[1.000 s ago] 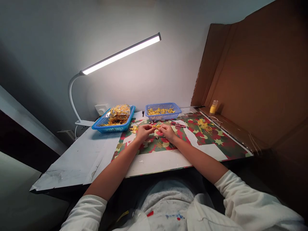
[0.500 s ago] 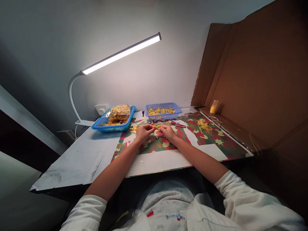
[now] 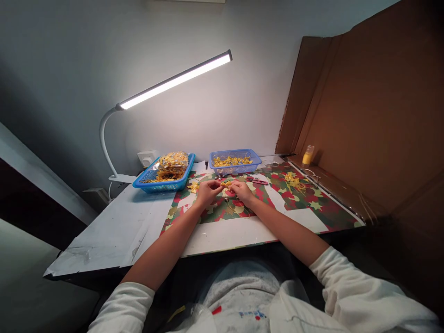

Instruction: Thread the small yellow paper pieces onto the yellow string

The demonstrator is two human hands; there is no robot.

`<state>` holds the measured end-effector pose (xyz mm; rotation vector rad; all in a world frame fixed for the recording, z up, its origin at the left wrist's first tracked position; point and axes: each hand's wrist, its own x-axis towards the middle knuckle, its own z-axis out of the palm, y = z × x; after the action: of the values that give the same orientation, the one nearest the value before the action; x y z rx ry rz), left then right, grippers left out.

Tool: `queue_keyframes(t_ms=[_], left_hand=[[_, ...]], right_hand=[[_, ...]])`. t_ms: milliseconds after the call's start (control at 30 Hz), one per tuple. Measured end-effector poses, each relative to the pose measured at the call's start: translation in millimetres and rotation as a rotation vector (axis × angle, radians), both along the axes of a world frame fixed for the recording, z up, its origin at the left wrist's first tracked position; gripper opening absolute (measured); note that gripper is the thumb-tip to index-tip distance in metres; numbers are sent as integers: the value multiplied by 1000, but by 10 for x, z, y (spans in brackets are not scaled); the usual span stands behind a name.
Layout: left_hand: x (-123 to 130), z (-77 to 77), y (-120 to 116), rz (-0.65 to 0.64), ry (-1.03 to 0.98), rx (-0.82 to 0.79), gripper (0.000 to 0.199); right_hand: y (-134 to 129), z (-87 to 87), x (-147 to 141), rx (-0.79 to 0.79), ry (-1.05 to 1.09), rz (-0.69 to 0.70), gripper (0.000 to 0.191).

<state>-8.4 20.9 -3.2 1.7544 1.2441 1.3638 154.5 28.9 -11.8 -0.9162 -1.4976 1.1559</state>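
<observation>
Both hands, left (image 3: 207, 193) and right (image 3: 243, 192), pinch a small yellow piece (image 3: 226, 184) between them over the tabletop (image 3: 107, 236). A thin cord (image 3: 233, 211) lies nearer the body; pink snips (image 3: 259, 182) lie just beyond the right hand.

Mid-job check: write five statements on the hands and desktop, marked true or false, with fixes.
1. The left hand and right hand pinch a small yellow piece. True.
2. The lamp is off. False: the lamp is lit.
3. The pink tool lies on the patterned sheet. True.
4. The clear bag sits in the violet-blue basket. False: the clear bag is in the bright blue basket.
5. The yellow bottle lies flat. False: the yellow bottle stands upright.
</observation>
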Motion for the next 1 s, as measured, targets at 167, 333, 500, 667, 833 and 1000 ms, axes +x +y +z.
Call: queue_keyframes(t_ms=[167,333,500,667,833,1000], left_hand=[[10,-1,-21,19,59,30,19],[30,0,-44,49,88,55,16],[49,6,-64,67,77,64,17],[76,4,-86,68,46,67,18],[112,-31,-95,52,59,54,17],[101,-46,-69,111,63,97,14]], right_hand=[[-7,-8,-5,42,-40,-13,27],[-24,-30,-24,132,-82,-50,30],[-38,-95,-54,217,-144,-95,30],[-46,-141,-85,300,-181,-154,33],[-45,-148,-89,306,-187,-175,33],[-56,-102,-65,303,-284,-194,28]])
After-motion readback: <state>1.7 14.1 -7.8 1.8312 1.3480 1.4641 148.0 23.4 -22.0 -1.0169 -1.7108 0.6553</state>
